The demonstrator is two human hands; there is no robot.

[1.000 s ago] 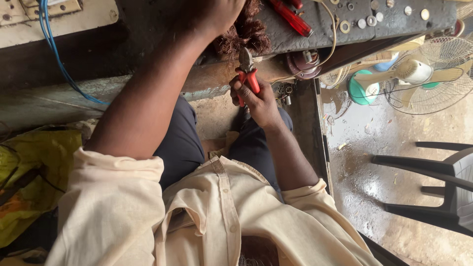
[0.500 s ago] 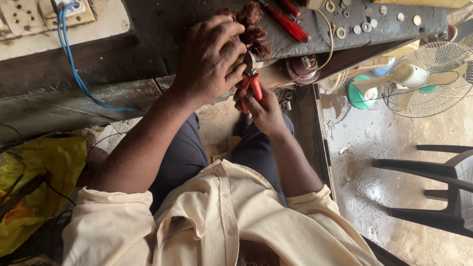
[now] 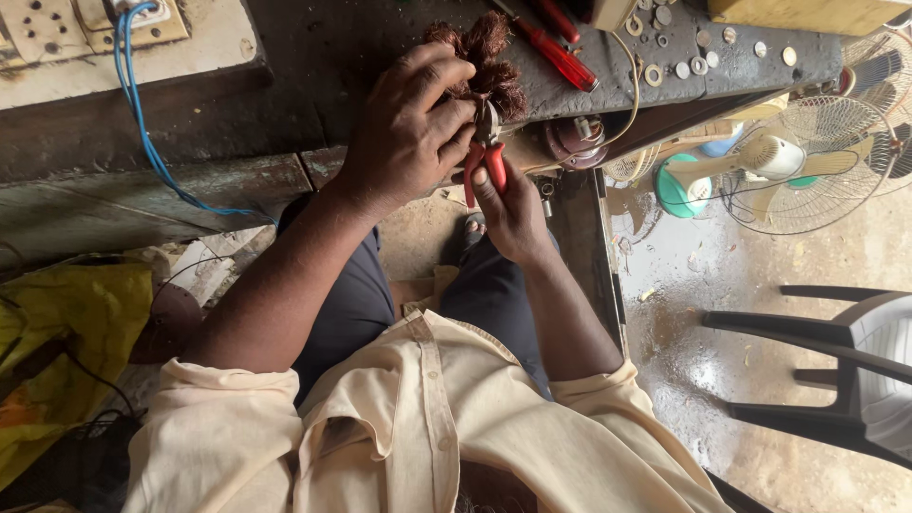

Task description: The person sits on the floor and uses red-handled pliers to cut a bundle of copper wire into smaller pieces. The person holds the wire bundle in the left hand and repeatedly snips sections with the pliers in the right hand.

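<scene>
Head view: the left hand [image 3: 408, 133] has its grip closed over a reddish-brown coil bundle [image 3: 489, 62] at 12 o'clock on the dark tabletop [image 3: 313, 57]. Just below, the right hand [image 3: 513, 214] is clamped on red-handled pliers [image 3: 486, 157], whose nose touches the bundle. A red screwdriver [image 3: 562, 59] lies at 1 o'clock; a fan [image 3: 788, 161] stands at 3 o'clock.

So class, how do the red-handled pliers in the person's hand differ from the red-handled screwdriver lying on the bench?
The pliers are gripped in the right hand; the screwdriver lies loose on the workbench. The pliers have two handles, the screwdriver one. The pliers meet the copper coil bundle; the screwdriver lies beside it. Both have red handles.
</scene>
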